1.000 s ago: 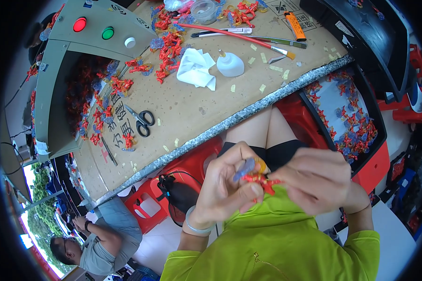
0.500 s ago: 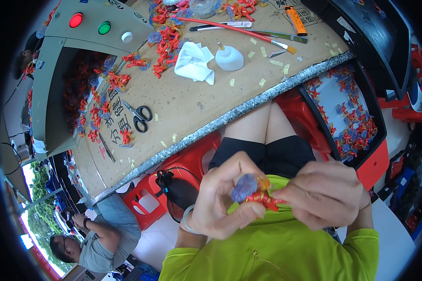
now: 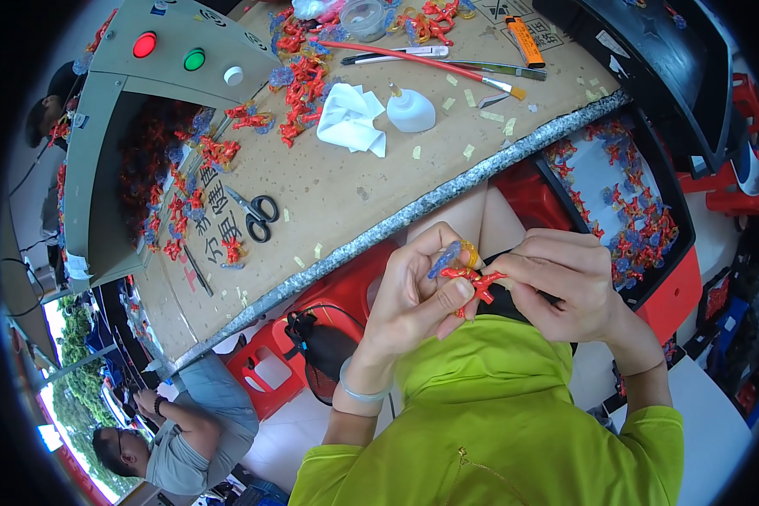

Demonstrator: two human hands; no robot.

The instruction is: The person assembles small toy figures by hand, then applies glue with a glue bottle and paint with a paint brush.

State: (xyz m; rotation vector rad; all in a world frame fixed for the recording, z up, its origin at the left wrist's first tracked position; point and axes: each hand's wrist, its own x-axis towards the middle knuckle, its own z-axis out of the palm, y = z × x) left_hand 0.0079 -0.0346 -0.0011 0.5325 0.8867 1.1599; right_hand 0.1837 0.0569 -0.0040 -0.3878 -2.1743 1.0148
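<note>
Over my lap, my left hand (image 3: 417, 291) and my right hand (image 3: 565, 282) both pinch a small red plastic toy figure (image 3: 472, 282) with a blue and yellow part at its top. The left thumb and fingers clamp its left side. My right fingertips press its right side. Both hands sit just below the table's grey edge (image 3: 447, 198), above my green shirt.
The brown worktable carries black scissors (image 3: 253, 215), a white cloth (image 3: 350, 118), a white glue bottle (image 3: 411, 110), brushes, pens and piles of red figures (image 3: 299, 84). A grey box with red and green buttons (image 3: 169, 55) stands left. A tray of figures (image 3: 628, 211) lies right. A person sits lower left.
My hands have risen toward the table edge and drawn closer together around the figure, which has turned in my fingers.
</note>
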